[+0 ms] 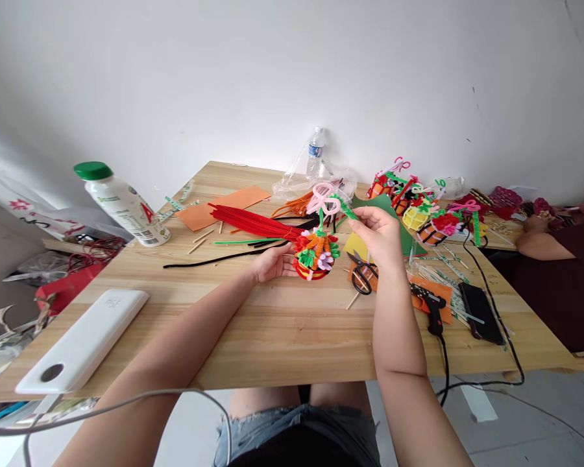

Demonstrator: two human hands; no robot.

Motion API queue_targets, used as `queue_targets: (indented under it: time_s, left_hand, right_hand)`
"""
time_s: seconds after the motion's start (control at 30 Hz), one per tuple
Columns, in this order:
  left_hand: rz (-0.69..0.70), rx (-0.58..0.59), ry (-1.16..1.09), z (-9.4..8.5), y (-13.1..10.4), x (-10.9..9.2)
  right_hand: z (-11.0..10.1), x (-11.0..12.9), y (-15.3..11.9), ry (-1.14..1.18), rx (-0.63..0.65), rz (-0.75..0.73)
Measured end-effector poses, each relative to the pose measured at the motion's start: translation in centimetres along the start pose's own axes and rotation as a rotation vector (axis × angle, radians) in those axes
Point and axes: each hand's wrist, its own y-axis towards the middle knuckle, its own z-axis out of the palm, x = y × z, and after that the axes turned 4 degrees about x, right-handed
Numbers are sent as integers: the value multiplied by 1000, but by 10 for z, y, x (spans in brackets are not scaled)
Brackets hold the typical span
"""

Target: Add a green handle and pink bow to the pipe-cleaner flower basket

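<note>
A small pipe-cleaner flower basket [316, 254], with red, orange, green and lilac blooms, is held up over the middle of the table. My left hand [276, 263] grips its left side, its fingertips partly hidden behind it. Above the blooms rises a pink pipe-cleaner bow [325, 200]. My right hand [377, 232] pinches a green pipe-cleaner piece [345, 207] that runs up to the bow. Below that hand lie black-handled scissors [362, 275]. Behind my left hand is a bundle of red pipe cleaners [253, 222].
Finished pipe-cleaner baskets [416, 219] stand at the back right. A glue gun [434, 310] and a phone [481, 312] lie at right, with cables near. At left are a power bank [85, 340] and a white bottle [126, 206]. Another person's arm [540, 237] rests at far right.
</note>
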Motion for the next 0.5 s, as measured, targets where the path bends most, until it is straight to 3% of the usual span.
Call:
queue_targets:
  time_s: [0.5]
  left_hand:
    - [-9,-2,5,-2,0,0]
  right_hand:
    - [1,0,0,-23,10,5]
